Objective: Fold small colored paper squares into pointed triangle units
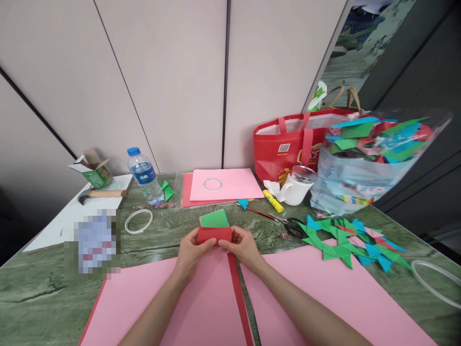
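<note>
A pixelated patch (94,243) hides something left on the table (43,288). The fold's (214,234) lower edge is covered by fingertips. Both forearms reach forward from the bottom edge; the left hand (190,253) and right hand (244,246) each pinch the red fold, green paper (214,219) behind it, above 2 pink sheets (324,283)

Two hands (190,252) (243,245), one bottle (144,176), one mug (296,187), one scissors (288,223), one glue stick (272,201), three tape rings (139,221) (212,184) (434,281), two bags (288,144) (363,163).
</note>
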